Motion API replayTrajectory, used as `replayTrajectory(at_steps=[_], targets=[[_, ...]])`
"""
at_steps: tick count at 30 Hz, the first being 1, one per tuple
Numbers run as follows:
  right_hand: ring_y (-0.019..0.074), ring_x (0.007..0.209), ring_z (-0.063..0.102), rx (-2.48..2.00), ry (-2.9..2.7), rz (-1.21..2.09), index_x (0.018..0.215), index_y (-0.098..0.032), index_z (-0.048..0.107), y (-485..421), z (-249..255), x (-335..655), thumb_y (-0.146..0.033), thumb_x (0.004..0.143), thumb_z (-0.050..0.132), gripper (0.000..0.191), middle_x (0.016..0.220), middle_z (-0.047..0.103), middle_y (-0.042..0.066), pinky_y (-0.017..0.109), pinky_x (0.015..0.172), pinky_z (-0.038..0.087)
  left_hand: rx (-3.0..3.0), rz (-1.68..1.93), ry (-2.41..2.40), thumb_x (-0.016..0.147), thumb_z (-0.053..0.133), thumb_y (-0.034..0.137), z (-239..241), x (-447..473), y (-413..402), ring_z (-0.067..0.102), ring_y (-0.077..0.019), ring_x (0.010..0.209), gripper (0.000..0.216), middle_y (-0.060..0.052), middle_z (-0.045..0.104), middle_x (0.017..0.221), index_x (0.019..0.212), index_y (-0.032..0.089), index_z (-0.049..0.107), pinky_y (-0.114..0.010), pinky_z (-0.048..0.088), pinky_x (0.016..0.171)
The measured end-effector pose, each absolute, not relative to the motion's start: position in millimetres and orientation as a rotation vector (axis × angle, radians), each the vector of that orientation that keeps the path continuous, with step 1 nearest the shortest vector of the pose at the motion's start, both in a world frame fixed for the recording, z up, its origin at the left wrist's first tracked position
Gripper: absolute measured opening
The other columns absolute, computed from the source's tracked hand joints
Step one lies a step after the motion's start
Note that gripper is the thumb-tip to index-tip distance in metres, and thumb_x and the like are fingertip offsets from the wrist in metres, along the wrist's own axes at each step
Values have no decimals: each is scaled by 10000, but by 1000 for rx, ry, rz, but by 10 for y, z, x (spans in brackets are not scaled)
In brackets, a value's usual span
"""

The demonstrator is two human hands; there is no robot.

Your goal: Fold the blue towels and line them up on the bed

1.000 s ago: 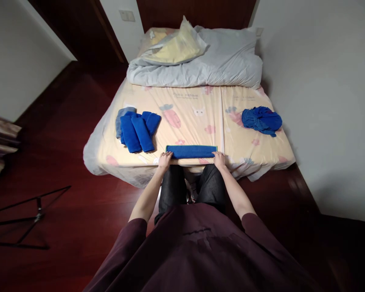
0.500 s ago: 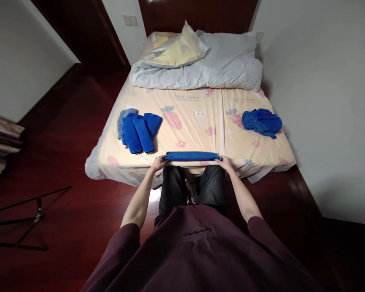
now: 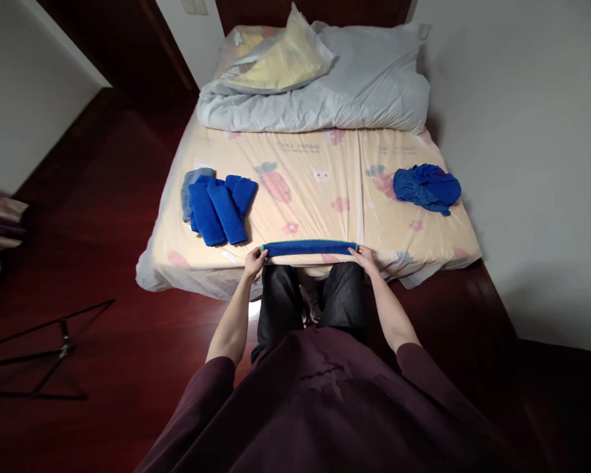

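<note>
A blue towel [image 3: 309,248], folded into a long narrow strip with green edging, stretches between my hands at the front edge of the bed. Its left end is pinched by my left hand [image 3: 256,260]; my right hand [image 3: 366,257] grips the other end. Several folded blue towels [image 3: 230,211] lie overlapping on the bed to the left, with a grey-blue cloth [image 3: 191,190] partly under them. Over on the right side is a crumpled pile of blue cloths [image 3: 427,189].
The bed [image 3: 310,194] has a yellow sheet printed with carrots and flowers. A grey quilt [image 3: 374,85] and a yellow pillow [image 3: 295,62] are heaped at its head. Black tripod legs [image 3: 62,351] stand on the dark red floor at left. A wall [image 3: 522,164] runs along the right.
The strip has been lifted and tilted slightly, so more of its blue face and its green end edges show. Both hands keep hold of its ends. The camera view has tipped down a little.
</note>
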State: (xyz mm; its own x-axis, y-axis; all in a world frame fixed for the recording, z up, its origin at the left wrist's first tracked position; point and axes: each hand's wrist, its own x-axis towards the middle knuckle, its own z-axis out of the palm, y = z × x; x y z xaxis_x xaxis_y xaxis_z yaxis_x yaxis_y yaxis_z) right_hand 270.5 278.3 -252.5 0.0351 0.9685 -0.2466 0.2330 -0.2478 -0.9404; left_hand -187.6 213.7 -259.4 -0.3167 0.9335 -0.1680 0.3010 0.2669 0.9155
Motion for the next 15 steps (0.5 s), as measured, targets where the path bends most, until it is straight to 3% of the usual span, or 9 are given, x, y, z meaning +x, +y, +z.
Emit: replayTrajectory(at_steps=[7,15], targets=[[215,847,686,-1604,-1329,1214,792,-233,620,2799,-2473,2689,-805,718,741,590,788,711,34,310,779,558,1091,1047,1852,898,674,570,-2562,-1862,2169,665,-191,804,392,-25,646,750,810,194,607,-277,551,735],[149,680,494,-1653,-1367,1139,654,-276,375,2826,-2502,2684,-952,656,640,727,638,434,-51,250,634,422,1061,1016,1951,926,646,563,-2500,-1825,2211,672,-219,856,382,-41,670,762,846,190,634,-295,555,778]])
